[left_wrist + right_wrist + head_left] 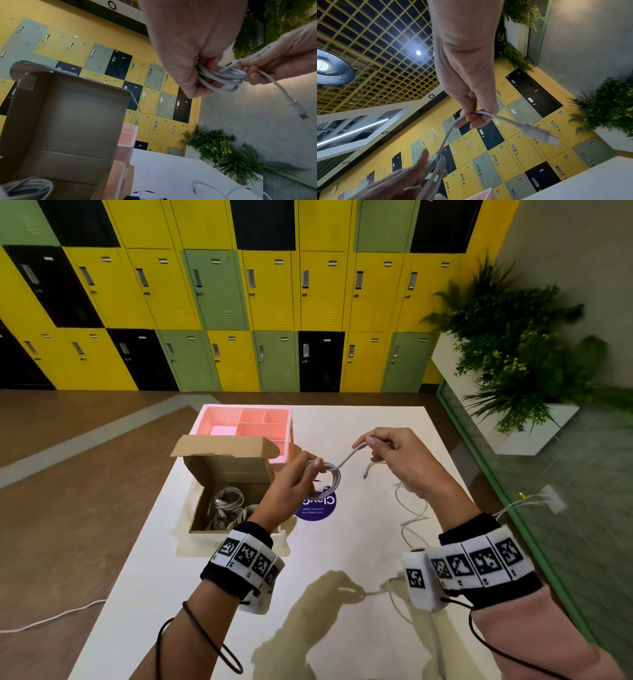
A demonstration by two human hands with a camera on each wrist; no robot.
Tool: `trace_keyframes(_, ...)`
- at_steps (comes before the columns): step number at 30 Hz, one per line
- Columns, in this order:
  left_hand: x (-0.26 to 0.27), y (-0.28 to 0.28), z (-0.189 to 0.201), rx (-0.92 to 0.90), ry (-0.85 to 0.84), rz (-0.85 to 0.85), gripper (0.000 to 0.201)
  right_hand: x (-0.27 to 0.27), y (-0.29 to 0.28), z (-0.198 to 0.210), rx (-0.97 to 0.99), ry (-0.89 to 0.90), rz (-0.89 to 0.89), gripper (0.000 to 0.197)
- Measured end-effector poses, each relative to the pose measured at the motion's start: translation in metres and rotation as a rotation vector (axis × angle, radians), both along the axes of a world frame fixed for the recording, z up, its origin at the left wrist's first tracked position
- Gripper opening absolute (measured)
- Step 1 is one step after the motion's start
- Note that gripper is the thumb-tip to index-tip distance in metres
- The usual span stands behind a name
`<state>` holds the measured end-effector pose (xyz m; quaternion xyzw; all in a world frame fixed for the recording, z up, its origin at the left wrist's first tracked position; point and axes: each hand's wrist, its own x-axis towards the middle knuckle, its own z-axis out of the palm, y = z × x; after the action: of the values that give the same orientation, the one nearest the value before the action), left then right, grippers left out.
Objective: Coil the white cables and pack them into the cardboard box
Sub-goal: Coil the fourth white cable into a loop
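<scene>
Two hands in view, both raised above the desk (342, 542).

Cables, count: one white cable in hand (334, 474); one loose white cable (409, 515) lying in curves on the desk near the right wrist; coiled white cables (227, 503) in the cardboard box, at least two bundles, exact number not clear.

Containers, count: one cardboard box (226, 470), lid flap standing open, on the left part of the desk; one pink divided tray (245, 419) just behind it, touching or nearly so.

Left hand (296, 484): fingers curled round a small coil of the cable, several loops gathered in the grip (left wrist view shows loops (223, 78) bunched against the fingers). The coil sits just right of the box, over a round blue sticker (317, 506) on the desk.

Right hand (397, 460): pinches the same cable's free end between thumb and fingers, slightly higher than and to the right of the coil. A short taut run of cable joins the two hands. Beyond the pinch the tail hangs down, ending in a connector plug (541, 134).

Background: wall of yellow, green and black lockers (239, 302); potted plants (513, 344) at right.
</scene>
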<state>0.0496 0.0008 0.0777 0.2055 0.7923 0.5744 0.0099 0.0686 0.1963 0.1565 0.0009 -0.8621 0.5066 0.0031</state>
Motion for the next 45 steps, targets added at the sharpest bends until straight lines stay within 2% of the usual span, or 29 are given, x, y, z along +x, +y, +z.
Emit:
trace_keyframes(6, 0.0, -0.001, 0.0, -0.077, 0.044, 0.017, 0.018, -0.001, 0.0, -0.005, -0.036, -0.027, -0.009, 0.026)
trace_keyframes(14, 0.002, -0.008, 0.003, 0.197, -0.077, 0.019, 0.025, -0.006, 0.01, -0.017, 0.099, 0.099, 0.023, 0.015)
trace_keyframes(19, 0.005, 0.0, 0.009, 0.298, -0.135, -0.054, 0.038, -0.011, 0.003, -0.029, -0.11, 0.193, -0.067, 0.013)
trace_keyframes(23, 0.006, 0.005, 0.012, 0.342, -0.185, -0.098, 0.03, -0.012, -0.005, -0.033, -0.357, 0.204, -0.058, 0.021)
trace_keyframes(26, 0.006, 0.005, 0.014, 0.344, -0.226, -0.128, 0.029, -0.011, -0.009, -0.034, -0.462, 0.22, -0.05, 0.016)
trace_keyframes(31, 0.005, 0.002, 0.014, 0.276, -0.249, -0.118, 0.037, -0.013, -0.009, -0.037, -0.552, 0.207, -0.027, 0.016)
trace_keyframes(34, 0.006, 0.003, 0.015, 0.239, -0.26, -0.121, 0.028, -0.014, -0.008, -0.039, -0.583, 0.179, -0.019, 0.016)
trace_keyframes(38, 0.008, 0.004, 0.016, 0.283, -0.293, -0.131, 0.021, -0.014, -0.009, -0.044, -0.595, 0.16, -0.025, 0.016)
trace_keyframes(45, 0.005, 0.004, 0.014, 0.203, -0.186, -0.049, 0.024, -0.011, -0.008, -0.051, -0.608, 0.126, -0.015, 0.018)
